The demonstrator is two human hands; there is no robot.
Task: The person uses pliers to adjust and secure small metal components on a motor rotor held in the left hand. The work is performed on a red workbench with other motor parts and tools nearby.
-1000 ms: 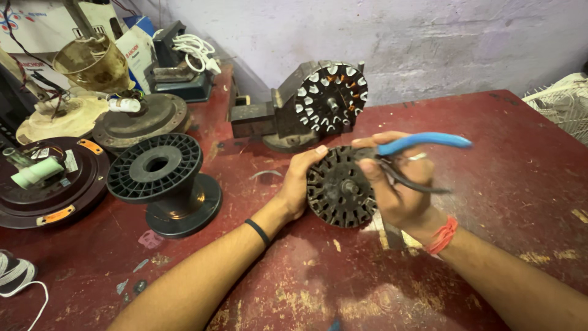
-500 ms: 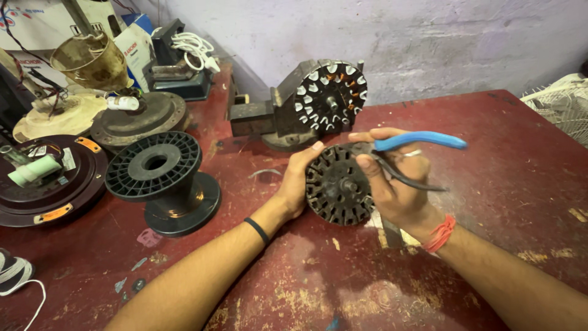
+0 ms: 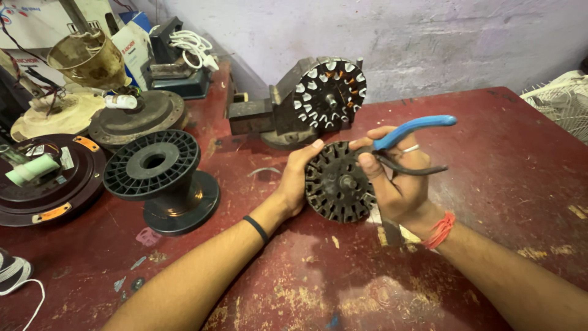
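Fingers of the left hand (image 3: 298, 178) curl round the rim of the dark slotted stator core (image 3: 339, 182), held upright over the red table (image 3: 502, 153); the right hand (image 3: 398, 181) steadies it while gripping blue-handled pliers (image 3: 411, 127), so the core seems under inspection, and using the pliers next would call for turning their nose toward a slot

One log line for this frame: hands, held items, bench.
left hand: grips stator core | right hand: steadies core, holds blue-handled pliers | bench: second stator in vise, black spool

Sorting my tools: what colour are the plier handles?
One pliers handle is blue, the other bare dark; head view, in the right hand.
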